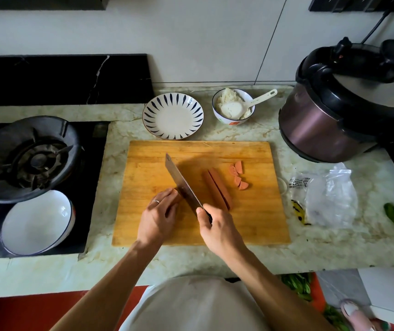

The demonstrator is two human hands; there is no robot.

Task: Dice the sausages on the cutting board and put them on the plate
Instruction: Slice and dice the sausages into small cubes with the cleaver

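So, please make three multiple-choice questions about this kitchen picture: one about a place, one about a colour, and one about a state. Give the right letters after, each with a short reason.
1. Where is the patterned plate?
A. beyond the far edge of the cutting board
B. on the gas burner
C. under the rice bowl

2. What colour is the cutting board?
A. white
B. yellow-brown wood
C. black

3. What is the state of the plate?
A. full of diced sausage
B. upside down
C. empty, no sausage on it yet

Answers:
1 A: the plate sits on the counter just behind the board.
2 B: the board shows a warm wooden grain.
3 C: the cut pieces and the split sausage lie on the board, while the right hand grips the cleaver and the left hand steadies another piece.
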